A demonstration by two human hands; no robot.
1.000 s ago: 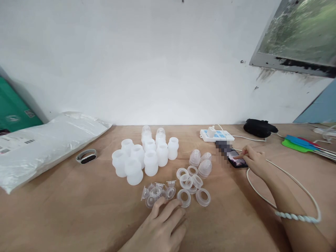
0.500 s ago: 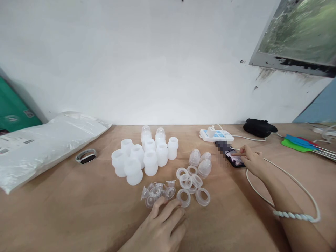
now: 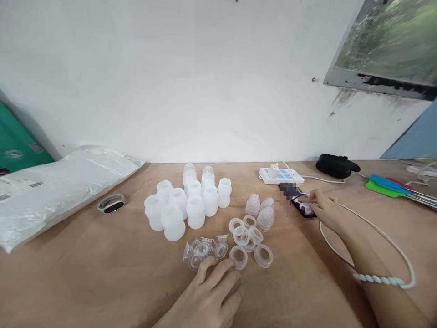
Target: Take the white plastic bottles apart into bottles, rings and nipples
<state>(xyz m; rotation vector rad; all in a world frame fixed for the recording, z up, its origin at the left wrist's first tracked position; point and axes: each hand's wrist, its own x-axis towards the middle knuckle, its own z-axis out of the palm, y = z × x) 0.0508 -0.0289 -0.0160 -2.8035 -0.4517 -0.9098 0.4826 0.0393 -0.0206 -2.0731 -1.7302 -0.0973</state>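
My left hand [image 3: 213, 294] rests on the table with loosely bent fingers apart, holding nothing. Its fingertips are beside a cluster of clear bottle nipples [image 3: 202, 248] and a translucent ring collar [image 3: 238, 257]. At the right, my right hand [image 3: 326, 210] has its index finger stretched onto the lit screen of a phone [image 3: 305, 207]; its other fingers are partly bent and it grips nothing. White baby bottle bodies [image 3: 173, 223] stand grouped left of centre, two with clear domed caps [image 3: 208, 172]. More ring collars [image 3: 263, 256] and several loose domed caps [image 3: 266, 218] lie between my hands.
A white plastic package [image 3: 64, 191] and a wristband [image 3: 112, 204] lie left. At the back right are a power strip [image 3: 282, 176] and a black case [image 3: 336, 166]. A white cable [image 3: 382, 232] loops around my right forearm. Coloured spatulas [image 3: 389, 186] lie far right.
My right index finger has shifted slightly on the phone, and the picture on its screen looks different. My left hand stays in place; the bottle parts have not moved.
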